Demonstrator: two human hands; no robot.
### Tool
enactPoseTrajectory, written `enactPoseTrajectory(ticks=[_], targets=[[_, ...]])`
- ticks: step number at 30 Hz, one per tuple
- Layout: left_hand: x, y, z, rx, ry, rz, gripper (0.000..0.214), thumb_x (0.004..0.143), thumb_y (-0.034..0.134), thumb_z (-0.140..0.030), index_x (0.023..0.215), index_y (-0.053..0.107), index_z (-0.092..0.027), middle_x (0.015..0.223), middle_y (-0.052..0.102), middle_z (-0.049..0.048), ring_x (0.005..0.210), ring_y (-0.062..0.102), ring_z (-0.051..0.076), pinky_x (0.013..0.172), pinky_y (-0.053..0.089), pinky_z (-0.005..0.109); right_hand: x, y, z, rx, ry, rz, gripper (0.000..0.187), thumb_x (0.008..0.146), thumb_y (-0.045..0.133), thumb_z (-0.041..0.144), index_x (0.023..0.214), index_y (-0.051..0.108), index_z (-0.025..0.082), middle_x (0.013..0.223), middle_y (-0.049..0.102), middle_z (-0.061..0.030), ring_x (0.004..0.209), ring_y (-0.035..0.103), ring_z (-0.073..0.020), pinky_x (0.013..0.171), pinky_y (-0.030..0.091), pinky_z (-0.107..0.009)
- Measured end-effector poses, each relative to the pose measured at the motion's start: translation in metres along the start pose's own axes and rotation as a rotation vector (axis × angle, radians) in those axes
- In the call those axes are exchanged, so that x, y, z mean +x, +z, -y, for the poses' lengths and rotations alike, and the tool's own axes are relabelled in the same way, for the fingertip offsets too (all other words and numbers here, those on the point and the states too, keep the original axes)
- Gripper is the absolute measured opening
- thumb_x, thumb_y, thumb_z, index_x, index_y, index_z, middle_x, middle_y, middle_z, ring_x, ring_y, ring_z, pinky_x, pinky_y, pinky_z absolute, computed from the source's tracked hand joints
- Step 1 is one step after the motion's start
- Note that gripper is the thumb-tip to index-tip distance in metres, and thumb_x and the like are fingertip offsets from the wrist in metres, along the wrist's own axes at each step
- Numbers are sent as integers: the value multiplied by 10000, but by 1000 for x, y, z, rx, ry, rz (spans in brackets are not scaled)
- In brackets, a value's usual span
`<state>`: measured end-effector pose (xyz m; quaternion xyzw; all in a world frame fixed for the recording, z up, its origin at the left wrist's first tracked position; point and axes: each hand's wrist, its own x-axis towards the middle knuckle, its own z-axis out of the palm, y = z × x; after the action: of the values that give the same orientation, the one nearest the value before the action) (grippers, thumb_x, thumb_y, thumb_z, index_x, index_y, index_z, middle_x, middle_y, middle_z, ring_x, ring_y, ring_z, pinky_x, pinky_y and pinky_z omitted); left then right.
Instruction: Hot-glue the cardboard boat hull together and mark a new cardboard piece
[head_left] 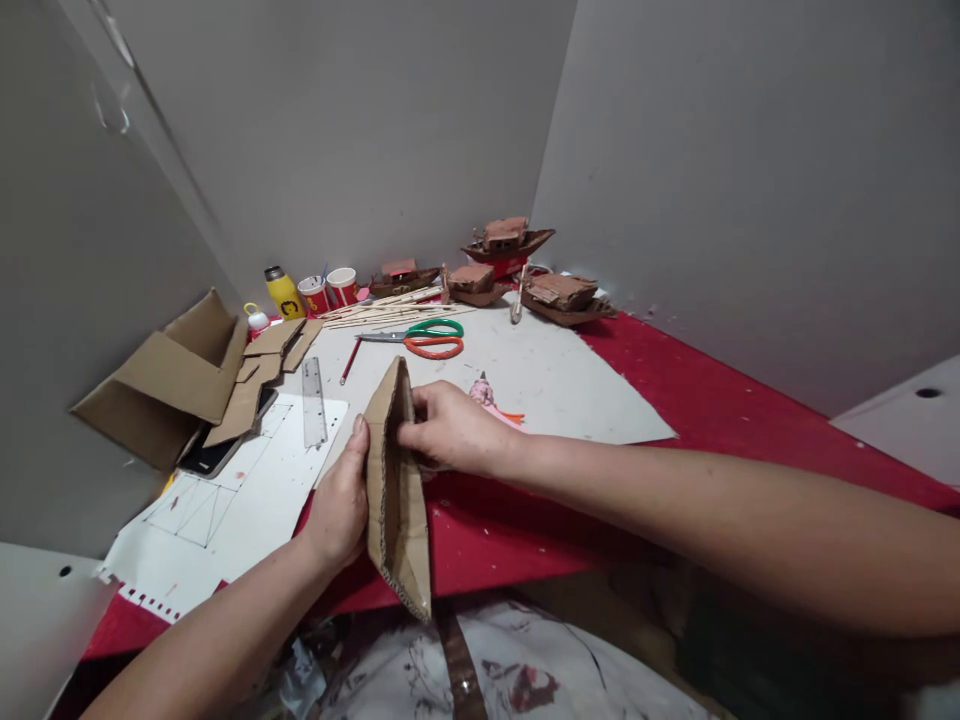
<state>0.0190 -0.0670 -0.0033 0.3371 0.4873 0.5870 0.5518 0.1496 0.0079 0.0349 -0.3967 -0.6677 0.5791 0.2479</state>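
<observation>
A folded cardboard boat hull (409, 520) is held upright on end at the near edge of the table, its hollow side turned to the right. My left hand (343, 497) grips its left wall, thumb lying along the outside; the other fingers are hidden behind it. My right hand (450, 425) is at the hull's right side, its curled fingers reaching to the inside of the upper part. Whether those fingertips pinch the cardboard edge or only press on it is partly hidden. Just beyond my hands lie scissors (435, 338) with green and orange handles.
Left are a cardboard box (172, 370), cardboard scraps (255, 395), a phone (217, 455), a clear ruler (313, 400) and a drawing sheet (262, 520). Farther back are a pencil (349, 362), wooden sticks (397, 308), a yellow bottle (283, 293), paper cups (342, 287) and several model boats (566, 298).
</observation>
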Motion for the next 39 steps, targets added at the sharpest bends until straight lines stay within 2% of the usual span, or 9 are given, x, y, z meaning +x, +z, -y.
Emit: enactPoseTrajectory(ticks=[5, 9, 16, 21, 26, 30, 34, 36, 39], targets=[[6, 12, -9, -150, -99, -66, 376, 909, 535, -465, 1137, 690, -209, 1068, 749, 35, 1104, 657, 255, 973, 515, 354, 6, 1, 1, -77, -12, -75, 77, 704, 577, 57, 701, 591, 132, 602, 586, 14, 530, 531, -101, 471, 386, -190], [7, 18, -27, -319, -205, 0, 442, 972, 384, -444, 1169, 664, -164, 970, 763, 65, 984, 706, 253, 888, 560, 365, 2, -5, 7, -72, -91, -41, 62, 780, 575, 166, 739, 607, 132, 585, 554, 18, 514, 509, -102, 469, 393, -202], [15, 6, -39, -439, -185, 42, 501, 983, 316, -458, 1204, 635, -141, 938, 760, 100, 872, 729, 255, 807, 588, 379, -14, -5, 11, -198, -207, -162, 193, 761, 633, 203, 933, 670, 124, 923, 690, -60, 796, 614, -159, 723, 467, -243], [18, 0, -44, -432, -99, 82, 586, 968, 293, -534, 1178, 640, -112, 960, 749, 137, 834, 729, 261, 784, 593, 411, -15, 11, -1, -119, -20, 77, 134, 791, 556, 228, 706, 612, 140, 625, 578, 5, 569, 512, -108, 527, 397, -208], [18, 1, -44, -412, 8, 19, 437, 973, 370, -460, 1122, 634, -144, 987, 739, 108, 818, 722, 224, 785, 591, 385, -4, 9, -5, -171, 35, 152, 97, 732, 504, 157, 640, 537, 161, 551, 527, 37, 469, 467, -79, 463, 382, -183], [19, -21, -44, -361, 28, 48, 254, 937, 509, -346, 1112, 601, -187, 1013, 719, 79, 791, 706, 169, 753, 587, 317, 8, -18, 6, -357, -14, 176, 115, 735, 493, 133, 729, 607, 150, 621, 583, 21, 522, 514, -93, 490, 419, -183], [22, -58, -49, -240, 49, -133, 347, 844, 591, -160, 1189, 555, -165, 1082, 683, 124, 903, 706, 206, 778, 591, 332, 24, -47, 19, -624, -103, 152, 194, 738, 484, 80, 811, 649, 153, 758, 652, -17, 670, 565, -122, 576, 416, -200], [23, -77, -52, -194, 70, -236, 384, 754, 565, -13, 1124, 578, -113, 961, 692, 121, 793, 705, 185, 699, 598, 299, 36, -56, 21, -769, -134, 155, 184, 729, 508, 76, 793, 660, 158, 771, 662, -34, 722, 574, -150, 604, 404, -223], [21, -99, -59, -201, 89, -295, 369, 628, 495, 79, 927, 618, -99, 634, 582, -1, 504, 572, 85, 521, 538, 192, 57, -63, 18, -962, -167, 195, 175, 709, 552, 79, 777, 689, 164, 779, 678, -59, 778, 589, -191, 646, 393, -257]])
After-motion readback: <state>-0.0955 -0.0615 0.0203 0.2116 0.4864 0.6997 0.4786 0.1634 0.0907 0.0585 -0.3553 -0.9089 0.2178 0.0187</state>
